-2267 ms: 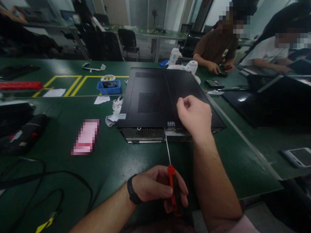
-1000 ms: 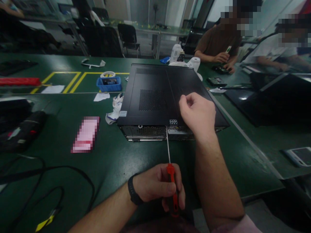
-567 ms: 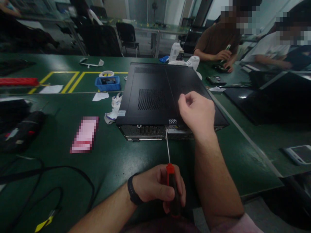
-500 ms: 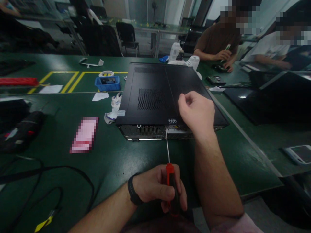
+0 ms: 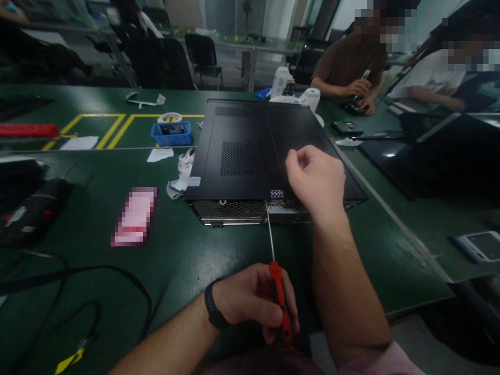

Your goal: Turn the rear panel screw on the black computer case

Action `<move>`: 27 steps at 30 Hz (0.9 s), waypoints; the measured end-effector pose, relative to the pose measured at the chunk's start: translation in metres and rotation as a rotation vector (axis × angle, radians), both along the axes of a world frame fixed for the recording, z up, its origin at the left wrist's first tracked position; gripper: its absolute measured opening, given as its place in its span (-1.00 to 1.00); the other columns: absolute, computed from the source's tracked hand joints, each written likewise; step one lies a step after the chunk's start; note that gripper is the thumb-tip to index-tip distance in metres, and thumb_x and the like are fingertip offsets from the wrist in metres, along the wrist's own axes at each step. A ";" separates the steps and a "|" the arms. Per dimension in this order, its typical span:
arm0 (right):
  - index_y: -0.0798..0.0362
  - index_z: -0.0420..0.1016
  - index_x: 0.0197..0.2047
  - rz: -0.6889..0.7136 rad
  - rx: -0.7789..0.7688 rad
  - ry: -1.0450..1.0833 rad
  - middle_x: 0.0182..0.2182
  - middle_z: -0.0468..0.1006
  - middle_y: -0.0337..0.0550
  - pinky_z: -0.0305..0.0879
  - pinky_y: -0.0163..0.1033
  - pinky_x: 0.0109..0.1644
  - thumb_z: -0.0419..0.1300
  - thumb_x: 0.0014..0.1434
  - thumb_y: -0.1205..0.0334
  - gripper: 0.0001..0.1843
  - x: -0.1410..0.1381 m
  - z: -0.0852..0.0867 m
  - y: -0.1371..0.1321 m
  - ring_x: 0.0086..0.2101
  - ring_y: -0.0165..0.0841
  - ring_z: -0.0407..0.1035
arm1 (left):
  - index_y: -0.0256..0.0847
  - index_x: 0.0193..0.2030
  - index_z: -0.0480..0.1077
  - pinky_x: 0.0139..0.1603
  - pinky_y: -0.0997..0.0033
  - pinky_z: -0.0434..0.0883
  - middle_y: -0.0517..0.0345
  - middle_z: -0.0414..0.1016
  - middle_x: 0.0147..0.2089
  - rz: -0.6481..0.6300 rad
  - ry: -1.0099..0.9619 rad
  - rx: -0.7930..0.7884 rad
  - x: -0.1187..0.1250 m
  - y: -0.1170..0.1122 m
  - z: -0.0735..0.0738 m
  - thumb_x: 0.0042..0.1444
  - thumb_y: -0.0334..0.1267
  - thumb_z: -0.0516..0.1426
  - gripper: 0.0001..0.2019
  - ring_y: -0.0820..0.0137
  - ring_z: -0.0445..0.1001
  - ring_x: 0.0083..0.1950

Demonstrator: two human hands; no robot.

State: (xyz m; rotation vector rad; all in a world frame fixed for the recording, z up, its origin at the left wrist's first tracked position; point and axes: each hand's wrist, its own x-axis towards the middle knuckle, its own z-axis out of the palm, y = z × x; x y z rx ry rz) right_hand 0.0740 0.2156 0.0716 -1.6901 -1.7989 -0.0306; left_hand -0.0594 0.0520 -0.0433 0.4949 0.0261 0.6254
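Observation:
A black computer case (image 5: 250, 151) lies flat on the green table (image 5: 187, 255), its metal rear panel facing me. My left hand (image 5: 253, 302), with a black band on the wrist, is closed around the red and black handle of a screwdriver (image 5: 278, 291). The thin shaft runs forward and its tip meets the rear panel just under the case's top edge. My right hand (image 5: 316, 179) rests as a loose fist on the near right part of the case's top, thumb against forefinger; I cannot make out anything in it.
Left of the case lie a white glove (image 5: 182, 177), a pink blurred card (image 5: 135, 216), a blue bin (image 5: 172, 134) and a tape roll. Black cables (image 5: 78, 291) curl at the near left. Two people work at the far right. A phone (image 5: 474, 245) lies at the right.
The screwdriver handle has turned slightly in my left hand, and its red stripe now faces up more. The right hand and the case have stayed put.

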 end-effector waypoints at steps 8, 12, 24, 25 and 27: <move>-0.05 0.57 -0.32 -0.002 0.002 -0.010 -0.39 0.61 -0.09 0.23 -0.09 -0.18 0.10 0.35 -0.08 -0.63 0.000 -0.001 0.000 -0.34 -0.19 0.42 | -0.22 -0.16 0.42 -0.62 0.58 0.47 -0.04 0.71 -0.26 -0.008 -0.107 0.052 0.007 0.000 -0.006 0.10 -0.15 0.45 -0.66 0.38 0.63 -0.49; -0.04 0.58 -0.33 0.002 0.024 -0.008 -0.40 0.61 -0.08 0.22 -0.10 -0.20 0.11 0.34 -0.09 -0.62 0.000 -0.002 0.000 -0.36 -0.20 0.41 | -0.26 0.01 0.53 -0.55 0.55 0.54 -0.03 0.72 -0.24 -0.035 -0.078 0.020 0.003 -0.001 -0.001 0.14 -0.14 0.42 -0.63 0.40 0.64 -0.46; -0.04 0.59 -0.33 -0.002 0.025 -0.009 -0.40 0.62 -0.09 0.20 -0.12 -0.22 0.11 0.33 -0.07 -0.63 0.000 0.000 0.000 -0.37 -0.22 0.39 | -0.29 -0.24 0.53 -0.61 0.63 0.50 0.08 0.65 -0.31 0.035 -0.028 0.027 0.004 -0.001 -0.004 -0.02 -0.19 0.51 -0.66 0.49 0.57 -0.50; -0.04 0.59 -0.33 -0.002 0.025 -0.009 -0.40 0.62 -0.09 0.20 -0.12 -0.22 0.11 0.33 -0.07 -0.63 0.000 0.000 -0.001 -0.37 -0.22 0.40 | -0.28 -0.23 0.50 -0.62 0.61 0.50 0.07 0.66 -0.30 0.025 -0.061 0.031 0.005 -0.001 -0.005 0.01 -0.18 0.49 -0.66 0.49 0.57 -0.51; -0.05 0.59 -0.33 -0.001 0.026 -0.008 -0.39 0.62 -0.09 0.20 -0.12 -0.22 0.11 0.33 -0.07 -0.63 0.000 0.000 -0.001 -0.36 -0.21 0.40 | -0.26 -0.19 0.47 -0.62 0.58 0.52 0.04 0.69 -0.28 0.000 -0.117 0.033 0.007 -0.001 -0.008 0.04 -0.17 0.48 -0.65 0.45 0.59 -0.50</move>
